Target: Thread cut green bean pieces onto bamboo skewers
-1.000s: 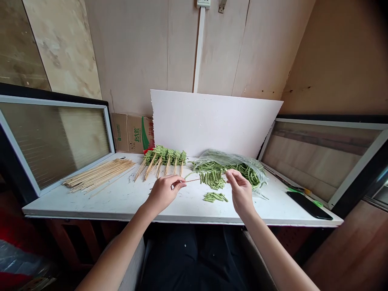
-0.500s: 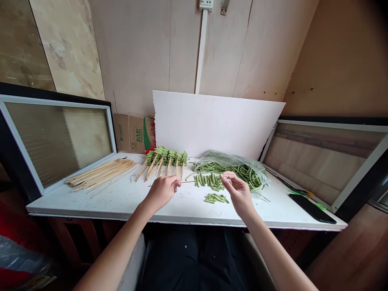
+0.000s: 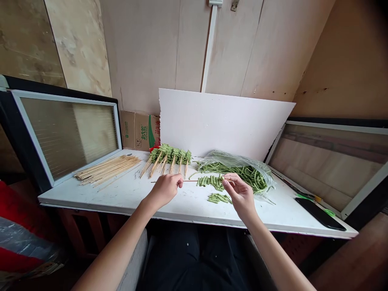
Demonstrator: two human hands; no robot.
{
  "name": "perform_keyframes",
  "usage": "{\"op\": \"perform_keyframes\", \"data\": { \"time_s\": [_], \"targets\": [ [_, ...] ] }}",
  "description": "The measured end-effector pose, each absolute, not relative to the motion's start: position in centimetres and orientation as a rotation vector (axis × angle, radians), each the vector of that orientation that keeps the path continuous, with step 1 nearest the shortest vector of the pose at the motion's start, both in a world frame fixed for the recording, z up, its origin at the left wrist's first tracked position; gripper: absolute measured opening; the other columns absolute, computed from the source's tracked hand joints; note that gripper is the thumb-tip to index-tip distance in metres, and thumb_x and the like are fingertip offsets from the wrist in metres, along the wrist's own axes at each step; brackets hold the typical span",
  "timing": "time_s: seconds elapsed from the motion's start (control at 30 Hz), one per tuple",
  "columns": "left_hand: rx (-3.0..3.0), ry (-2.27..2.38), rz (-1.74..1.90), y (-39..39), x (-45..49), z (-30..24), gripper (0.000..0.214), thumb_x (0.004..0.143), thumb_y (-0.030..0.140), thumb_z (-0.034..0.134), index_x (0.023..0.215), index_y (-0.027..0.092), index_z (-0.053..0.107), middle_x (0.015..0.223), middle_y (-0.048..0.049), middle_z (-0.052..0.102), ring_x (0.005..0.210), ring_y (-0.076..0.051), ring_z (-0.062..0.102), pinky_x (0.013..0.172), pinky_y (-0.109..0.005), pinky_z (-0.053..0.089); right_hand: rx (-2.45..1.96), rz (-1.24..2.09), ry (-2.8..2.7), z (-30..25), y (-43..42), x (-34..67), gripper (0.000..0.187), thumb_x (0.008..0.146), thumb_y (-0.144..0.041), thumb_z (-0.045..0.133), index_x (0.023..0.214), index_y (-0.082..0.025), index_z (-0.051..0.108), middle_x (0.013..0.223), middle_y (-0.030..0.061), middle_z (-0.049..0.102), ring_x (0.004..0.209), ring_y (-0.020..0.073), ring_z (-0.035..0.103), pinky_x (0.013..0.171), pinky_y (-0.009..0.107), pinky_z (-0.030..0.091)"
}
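My left hand (image 3: 166, 188) is closed around the bare part of a thin wooden skewer (image 3: 190, 180), whose end sticks out to its left. Several short green bean pieces (image 3: 207, 180) sit crosswise in a row along the skewer's right part. At the right end of that row, my right hand (image 3: 241, 194) pinches a green bean piece between thumb and fingers; the skewer's tip is partly hidden there. Below on the table lies a small pile of cut bean pieces (image 3: 218, 198), with more partly hidden behind the loaded skewer.
Bare skewers (image 3: 107, 169) lie on the left of the white table (image 3: 127, 200). Finished bean skewers (image 3: 171, 155) are stacked at the back. A clear plastic bag of long green beans (image 3: 251, 176) lies behind my right hand. A black phone (image 3: 320, 213) rests at the right edge.
The bean pieces on the skewer look more tilted and bunched, and my right hand has closed in on the row's end. The whole view has shifted slightly.
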State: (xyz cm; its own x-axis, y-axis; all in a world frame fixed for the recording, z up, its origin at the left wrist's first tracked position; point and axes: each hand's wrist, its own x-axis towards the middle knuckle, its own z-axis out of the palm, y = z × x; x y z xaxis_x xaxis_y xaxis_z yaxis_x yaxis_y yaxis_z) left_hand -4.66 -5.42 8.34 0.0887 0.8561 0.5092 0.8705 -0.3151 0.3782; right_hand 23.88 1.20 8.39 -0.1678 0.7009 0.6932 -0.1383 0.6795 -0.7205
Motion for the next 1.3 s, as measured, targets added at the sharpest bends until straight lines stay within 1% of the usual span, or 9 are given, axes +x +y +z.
{"op": "perform_keyframes", "data": {
  "time_s": [0.1,0.2,0.33,0.43,0.53,0.7,0.9,1.17,1.3],
  "targets": [
    [-2.376,-1.867,-1.059,-5.8,-4.1,8.7,0.031,0.079,-0.002,0.047,0.079,0.021,0.068,0.077,-0.0009,0.073,0.068,-0.018,0.063,0.061,-0.028,0.039,-0.491,0.778,-1.579,8.5,1.1,24.0,0.017,0.089,-0.042,0.082,0.092,-0.026,0.079,0.103,0.0090,0.067,0.099,0.0244,0.064,0.074,0.034,0.054],
    [-2.484,-1.881,-1.167,-6.1,-3.4,8.8,0.031,0.089,0.003,0.046,0.084,0.020,0.071,0.077,-0.0015,0.073,0.068,-0.017,0.064,0.064,-0.026,0.042,-0.507,0.727,-1.612,8.5,1.2,24.2,0.018,0.089,-0.043,0.082,0.092,-0.026,0.079,0.102,0.0097,0.068,0.099,0.0251,0.064,0.073,0.035,0.054],
    [-2.510,-1.796,-1.398,-5.9,-3.0,8.7,0.021,0.103,0.024,0.052,0.098,0.020,0.071,0.075,-0.0010,0.071,0.069,-0.017,0.065,0.068,-0.026,0.046,-0.535,0.709,-1.590,8.3,1.8,24.3,0.019,0.090,-0.044,0.080,0.092,-0.025,0.078,0.102,0.0091,0.067,0.098,0.0241,0.064,0.075,0.034,0.054],
    [-2.446,-1.744,-1.525,-5.4,-3.2,8.4,0.016,0.100,0.035,0.064,0.097,0.021,0.071,0.081,-0.0018,0.073,0.074,-0.017,0.066,0.068,-0.026,0.047,-0.548,0.708,-1.535,8.1,2.4,24.6,0.020,0.091,-0.044,0.080,0.091,-0.025,0.077,0.102,0.0080,0.067,0.099,0.0232,0.063,0.081,0.035,0.053],
    [-2.362,-1.709,-1.568,-5.1,-3.4,8.1,0.012,0.098,0.030,0.066,0.092,0.021,0.072,0.083,-0.0019,0.075,0.074,-0.017,0.066,0.069,-0.027,0.046,-0.564,0.709,-1.505,8.1,2.5,24.7,0.022,0.090,-0.046,0.080,0.091,-0.025,0.076,0.101,0.0080,0.067,0.101,0.0237,0.063,0.083,0.036,0.053],
    [-2.308,-1.765,-1.467,-5.2,-3.5,8.0,0.017,0.099,0.019,0.058,0.091,0.022,0.072,0.075,0.0001,0.074,0.070,-0.016,0.067,0.067,-0.027,0.046,-0.572,0.714,-1.513,8.0,2.3,24.4,0.023,0.090,-0.047,0.079,0.092,-0.025,0.076,0.101,0.0081,0.067,0.099,0.0239,0.063,0.082,0.036,0.053],
    [-2.269,-1.748,-1.361,-5.1,-3.7,8.0,0.025,0.097,0.011,0.054,0.090,0.021,0.075,0.073,0.0007,0.073,0.068,-0.016,0.066,0.068,-0.027,0.044,-0.581,0.708,-1.522,7.7,2.2,24.0,0.023,0.089,-0.047,0.080,0.092,-0.025,0.076,0.100,0.0080,0.067,0.093,0.0226,0.062,0.071,0.032,0.051],
    [-2.193,-1.693,-1.398,-5.0,-3.8,7.6,0.022,0.098,0.015,0.056,0.089,0.020,0.075,0.072,-0.0010,0.074,0.065,-0.016,0.065,0.066,-0.027,0.045,-0.583,0.788,-1.473,7.4,2.0,23.5,0.030,0.086,-0.052,0.083,0.087,-0.023,0.074,0.095,0.0076,0.067,0.089,0.0221,0.062,0.072,0.033,0.052],
    [-2.159,-1.698,-1.359,-5.1,-3.8,7.6,0.023,0.095,0.010,0.055,0.088,0.021,0.074,0.075,-0.0016,0.076,0.066,-0.017,0.067,0.066,-0.028,0.046,-0.595,0.822,-1.453,7.2,1.8,23.2,0.033,0.084,-0.054,0.083,0.084,-0.023,0.073,0.091,0.0072,0.067,0.085,0.0211,0.060,0.070,0.033,0.051]
  ]
}}
